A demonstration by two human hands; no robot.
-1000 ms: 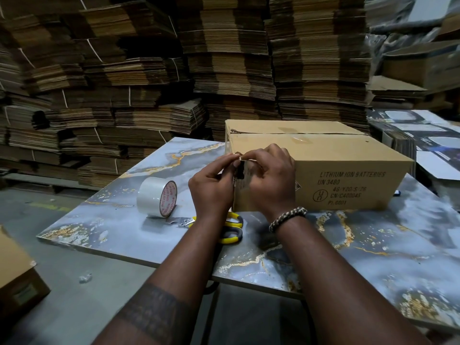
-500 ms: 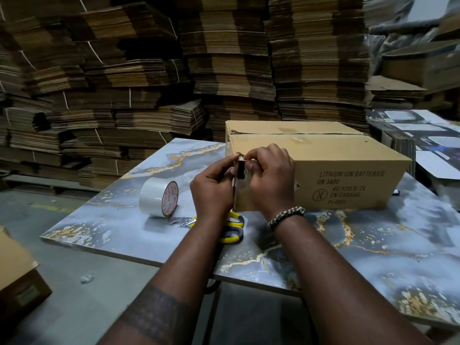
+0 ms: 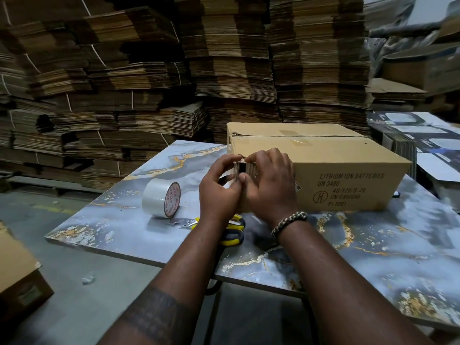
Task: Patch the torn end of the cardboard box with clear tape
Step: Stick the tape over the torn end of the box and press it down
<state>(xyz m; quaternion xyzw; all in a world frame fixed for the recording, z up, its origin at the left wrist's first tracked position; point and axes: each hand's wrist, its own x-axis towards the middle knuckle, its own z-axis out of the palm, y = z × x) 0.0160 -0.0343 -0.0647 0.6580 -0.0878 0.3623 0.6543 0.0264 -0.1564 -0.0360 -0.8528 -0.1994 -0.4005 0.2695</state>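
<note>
Both hands [image 3: 245, 188] seemingly on box [image 3: 336, 168] corner

Dim warehouse light, cool cast, brightest at upper right. Soft sheen on the tabletop [image 3: 373, 257] and a glare patch on the cardboard box [image 3: 336, 155] top. Dark shadows in the flattened cardboard stacks [image 3: 124, 83]. Wide-angle bending at edges; corners smeared with blur. Center reasonably sharp.

Brown box [image 3: 323, 155]; grey-gold marbled table [image 3: 373, 250]; yellow-black scissors [image 3: 232, 231]; white tape roll [image 3: 159, 196].
</note>
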